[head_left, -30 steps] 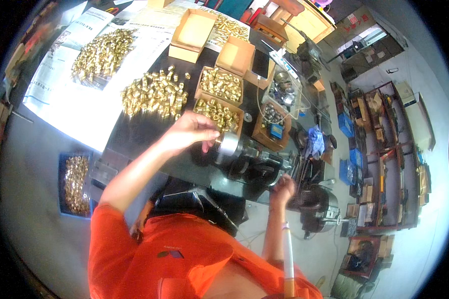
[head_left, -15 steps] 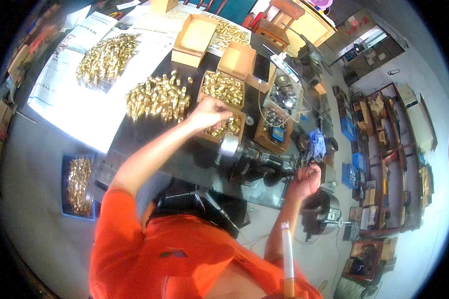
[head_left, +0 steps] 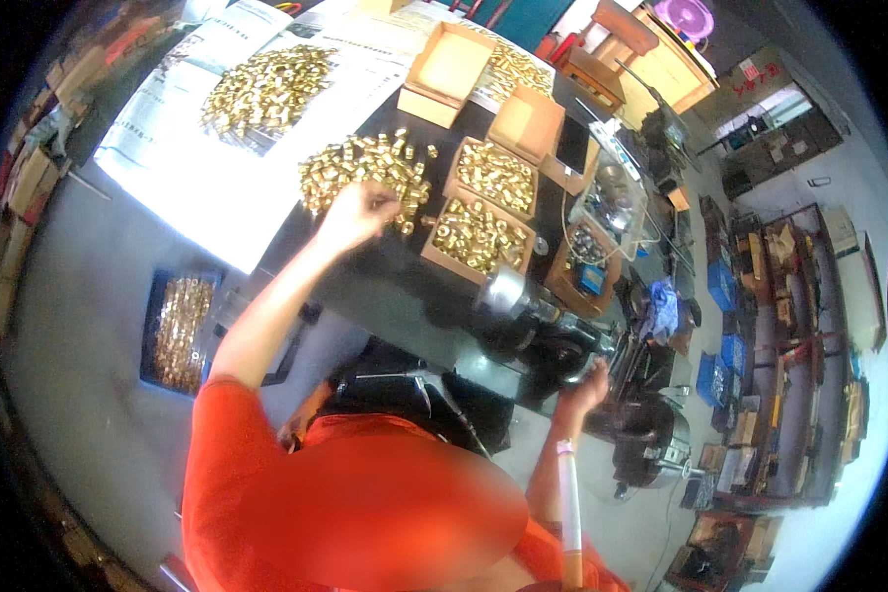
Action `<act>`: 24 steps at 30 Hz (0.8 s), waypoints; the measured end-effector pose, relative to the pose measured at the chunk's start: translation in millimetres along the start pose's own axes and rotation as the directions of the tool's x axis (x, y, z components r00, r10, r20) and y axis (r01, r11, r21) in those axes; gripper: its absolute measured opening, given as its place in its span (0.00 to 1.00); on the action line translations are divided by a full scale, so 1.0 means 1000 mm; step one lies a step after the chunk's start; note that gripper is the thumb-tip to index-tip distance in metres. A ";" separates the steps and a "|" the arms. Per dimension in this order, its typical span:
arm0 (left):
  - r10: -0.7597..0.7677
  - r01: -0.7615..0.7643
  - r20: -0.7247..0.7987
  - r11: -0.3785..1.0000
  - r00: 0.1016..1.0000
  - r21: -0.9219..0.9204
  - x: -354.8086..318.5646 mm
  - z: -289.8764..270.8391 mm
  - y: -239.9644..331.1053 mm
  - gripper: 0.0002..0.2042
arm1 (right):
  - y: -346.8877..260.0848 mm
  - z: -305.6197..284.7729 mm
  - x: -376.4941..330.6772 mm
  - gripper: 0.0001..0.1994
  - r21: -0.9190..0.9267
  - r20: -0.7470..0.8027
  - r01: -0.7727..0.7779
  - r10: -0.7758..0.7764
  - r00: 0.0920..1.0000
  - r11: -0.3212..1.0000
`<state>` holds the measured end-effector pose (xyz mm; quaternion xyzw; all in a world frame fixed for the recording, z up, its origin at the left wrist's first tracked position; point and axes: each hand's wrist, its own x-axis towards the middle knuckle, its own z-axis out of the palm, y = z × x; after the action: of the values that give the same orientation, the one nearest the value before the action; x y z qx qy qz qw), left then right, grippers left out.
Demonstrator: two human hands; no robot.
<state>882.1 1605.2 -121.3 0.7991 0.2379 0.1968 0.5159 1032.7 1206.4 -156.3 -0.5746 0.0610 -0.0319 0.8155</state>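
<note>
My left hand (head_left: 358,214) is curled at the near edge of the loose pile of short, gold-coloured cylindrical metal fittings (head_left: 350,163) on the dark surface (head_left: 350,286), though I cannot tell whether it pinches one. The pieces spread beyond my fingers, axes pointing every way, with a filled brown cardboard box (head_left: 451,264) to the right. My right hand (head_left: 586,387), its grip unclear, sits well apart from the pile, by the dark, silver-headed metal machine (head_left: 504,290).

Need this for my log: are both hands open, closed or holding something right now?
Left hand: fingers partly curled by the brass-coloured pieces; whether it holds one cannot be told.
Right hand: partly curled beside the machine; grip cannot be told.
</note>
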 end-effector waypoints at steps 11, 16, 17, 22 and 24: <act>0.161 -0.054 -0.109 0.764 0.981 0.643 -0.014 0.016 -0.011 0.12 | 0.016 -0.019 0.031 0.13 0.136 0.220 -0.143 0.111 0.969 0.980; 0.194 -0.071 -0.096 0.704 0.976 0.706 -0.003 0.024 -0.023 0.13 | 0.013 -0.016 0.021 0.06 0.097 0.071 -0.126 0.119 0.990 0.987; 0.189 -0.070 -0.101 0.728 0.977 0.683 -0.004 0.021 -0.022 0.13 | 0.011 -0.015 0.018 0.06 0.103 0.067 -0.137 0.131 0.989 0.985; 0.183 -0.051 -0.111 0.703 0.977 0.709 -0.003 0.013 -0.013 0.12 | 0.010 -0.016 0.018 0.06 0.105 0.033 -0.160 0.157 0.987 0.981; 0.177 -0.052 -0.124 0.749 0.976 0.660 0.001 0.008 -0.012 0.10 | 0.010 -0.016 0.019 0.06 0.106 0.016 -0.148 0.148 0.989 0.983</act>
<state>885.1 1603.8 -135.6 0.9207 0.2874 0.2037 0.1682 1049.4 1192.2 -172.6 -0.5242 0.0985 0.0279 0.8454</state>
